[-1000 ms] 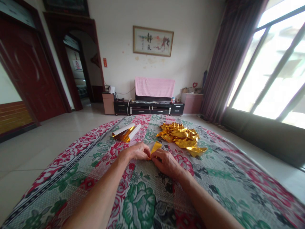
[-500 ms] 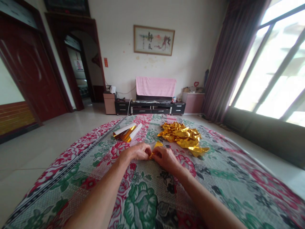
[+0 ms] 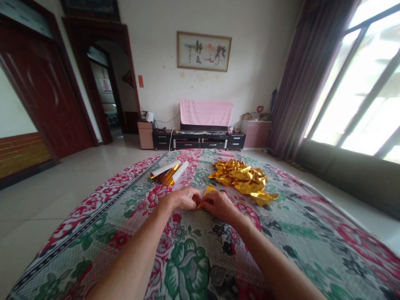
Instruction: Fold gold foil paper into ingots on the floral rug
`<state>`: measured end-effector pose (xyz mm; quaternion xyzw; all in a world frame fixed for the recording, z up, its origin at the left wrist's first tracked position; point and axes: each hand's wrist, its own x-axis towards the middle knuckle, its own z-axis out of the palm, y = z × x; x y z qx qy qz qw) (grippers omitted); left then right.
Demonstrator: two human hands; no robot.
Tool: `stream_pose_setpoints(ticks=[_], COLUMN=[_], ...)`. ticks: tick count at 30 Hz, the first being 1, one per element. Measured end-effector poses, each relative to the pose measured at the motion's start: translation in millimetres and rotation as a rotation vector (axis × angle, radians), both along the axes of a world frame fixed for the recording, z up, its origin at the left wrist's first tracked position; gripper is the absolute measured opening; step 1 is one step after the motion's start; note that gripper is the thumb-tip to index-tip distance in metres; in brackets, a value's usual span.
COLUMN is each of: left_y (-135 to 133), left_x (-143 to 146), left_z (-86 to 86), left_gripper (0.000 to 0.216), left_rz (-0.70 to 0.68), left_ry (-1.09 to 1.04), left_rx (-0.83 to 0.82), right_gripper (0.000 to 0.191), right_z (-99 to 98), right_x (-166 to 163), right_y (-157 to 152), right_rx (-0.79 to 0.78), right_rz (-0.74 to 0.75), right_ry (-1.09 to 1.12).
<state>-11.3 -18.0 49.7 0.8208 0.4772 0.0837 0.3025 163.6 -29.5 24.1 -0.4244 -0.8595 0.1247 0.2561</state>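
My left hand (image 3: 184, 198) and my right hand (image 3: 218, 204) meet over the flowered cloth (image 3: 187, 258), fingers pinched together on a small piece of gold foil paper (image 3: 207, 191). Only its far corner sticks up between the two hands; the rest is hidden by my fingers. A heap of folded gold foil pieces (image 3: 243, 178) lies just beyond my right hand. Rolled sheets of gold foil with white backs (image 3: 168, 171) lie beyond my left hand.
The cloth covers a wide round surface with tiled floor (image 3: 62, 183) to the left. A dark TV cabinet (image 3: 196, 141) with a pink cover stands at the far wall. A dark curtain (image 3: 300, 83) and a large window are on the right, dark red doors on the left.
My hands have closed in tighter on the gold foil piece, so less of it shows. The view has tilted slightly; nothing else on the cloth moved.
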Motion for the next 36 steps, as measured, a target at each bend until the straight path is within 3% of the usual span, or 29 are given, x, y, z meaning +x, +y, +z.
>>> stream_pose_setpoints(ticks=[9,22,28,36], left_y=[-1,3,7,8], left_x=[-1,-4,-6,-7], left_z=[2.1,-1.4,-5.7,-7.2], left_gripper=[0.036,0.032,0.032,0.032], left_rz=[0.025,-0.008,-0.066,-0.041], left_ry=[0.039,0.020,-0.002,-0.003], left_rx=[0.057,0.003,-0.015,-0.038], right_gripper=[0.013,0.015,0.016,0.014], right_z=[-1.6,0.8,0.6,-2.7], right_x=[-3,-5,-5,-3], right_y=[-1,-2,-1,1], right_rx=[0.045,0.025,0.020,0.069], right_rz=[-0.053,-0.094,-0.077,-0.043], right_ry=[-0.017,-0.042,-0.033,0.002])
